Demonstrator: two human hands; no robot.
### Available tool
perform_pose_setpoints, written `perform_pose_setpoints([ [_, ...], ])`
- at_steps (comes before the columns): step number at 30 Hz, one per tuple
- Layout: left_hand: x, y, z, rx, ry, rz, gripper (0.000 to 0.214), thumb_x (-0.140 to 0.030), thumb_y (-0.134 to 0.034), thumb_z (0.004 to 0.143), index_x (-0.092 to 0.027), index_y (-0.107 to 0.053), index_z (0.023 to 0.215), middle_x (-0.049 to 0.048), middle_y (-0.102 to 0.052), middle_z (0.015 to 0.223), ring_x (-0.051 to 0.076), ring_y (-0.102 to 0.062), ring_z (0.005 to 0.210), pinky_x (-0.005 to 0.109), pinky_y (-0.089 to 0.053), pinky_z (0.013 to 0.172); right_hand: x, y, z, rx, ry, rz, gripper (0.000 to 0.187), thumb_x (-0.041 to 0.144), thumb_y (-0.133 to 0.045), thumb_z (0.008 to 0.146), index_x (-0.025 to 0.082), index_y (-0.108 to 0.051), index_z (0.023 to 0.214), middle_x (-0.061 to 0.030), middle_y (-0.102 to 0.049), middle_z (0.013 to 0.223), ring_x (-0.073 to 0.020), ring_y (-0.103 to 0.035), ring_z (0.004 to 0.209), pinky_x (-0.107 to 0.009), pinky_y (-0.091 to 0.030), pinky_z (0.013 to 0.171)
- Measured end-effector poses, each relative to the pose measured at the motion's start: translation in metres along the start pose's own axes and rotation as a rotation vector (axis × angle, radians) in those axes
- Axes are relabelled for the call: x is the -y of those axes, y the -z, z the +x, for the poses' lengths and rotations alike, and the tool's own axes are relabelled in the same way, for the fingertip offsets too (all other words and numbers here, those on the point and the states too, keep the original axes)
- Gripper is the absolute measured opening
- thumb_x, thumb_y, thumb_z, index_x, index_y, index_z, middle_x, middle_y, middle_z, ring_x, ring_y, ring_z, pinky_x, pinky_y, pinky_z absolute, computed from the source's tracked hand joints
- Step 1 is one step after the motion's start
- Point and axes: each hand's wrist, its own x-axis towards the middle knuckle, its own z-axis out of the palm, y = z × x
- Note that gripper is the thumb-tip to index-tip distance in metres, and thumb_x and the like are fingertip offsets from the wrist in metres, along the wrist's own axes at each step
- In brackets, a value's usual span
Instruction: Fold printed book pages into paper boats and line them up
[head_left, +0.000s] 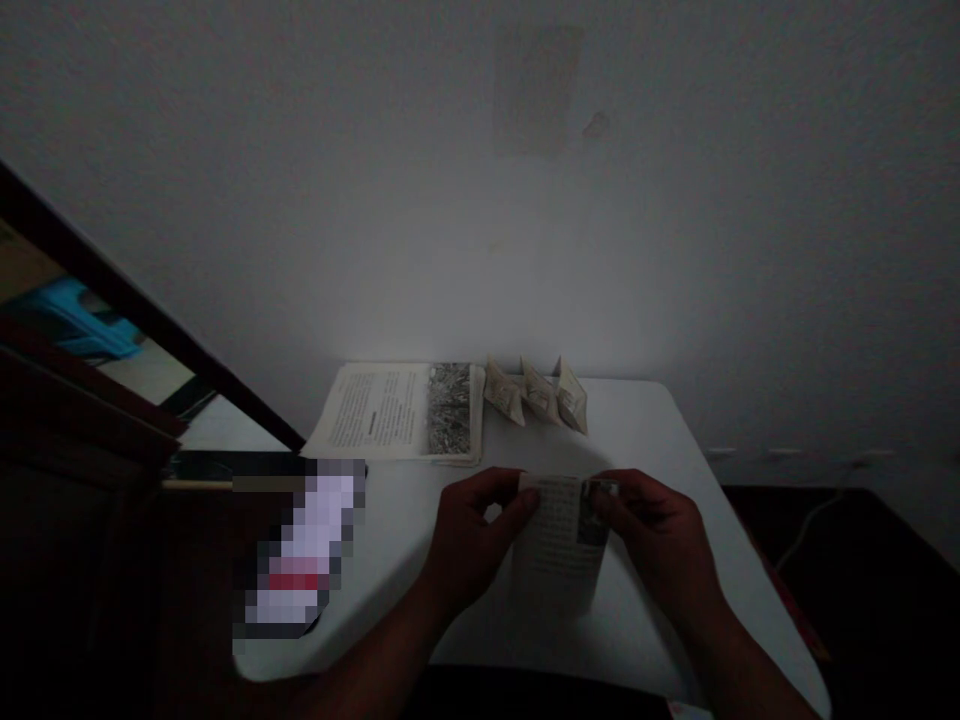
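Between my two hands is a printed sheet of paper, with lines of text and a dark picture near its upper right corner. My left hand pinches its upper left corner between thumb and fingers. At the upper right corner, the thumb and fingers of my right hand close on the same sheet. Beyond the hands, three folded paper boats stand in a row against the wall. Left of them lies a stack of printed pages, its top page showing text and a grey photo.
The white table stands against a grey wall. A phone-like object, blurred by pixelation, is on the table's left edge. A dark-framed mirror leans at the left. A pale cable hangs at the right.
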Motion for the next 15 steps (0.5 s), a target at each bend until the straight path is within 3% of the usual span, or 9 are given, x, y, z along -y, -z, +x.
perform_pose_setpoints([
  [15, -0.0041, -0.0022, -0.0039, -0.058, 0.003, 0.012, 0.015, -0.031, -0.066, 0.076, -0.016, -0.069, 0.075, 0.0022, -0.069, 0.070, 0.016, -0.063, 0.067, 0.025, -0.050, 0.062, -0.0069, 0.0063, -0.0019, 0.061, -0.067, 0.075, 0.014, 0.032, -0.071, 0.071, 0.022, -0.070, 0.081, 0.0008, -0.066, 0.065, -0.0139, -0.058, 0.060, -0.024, -0.046, 0.056],
])
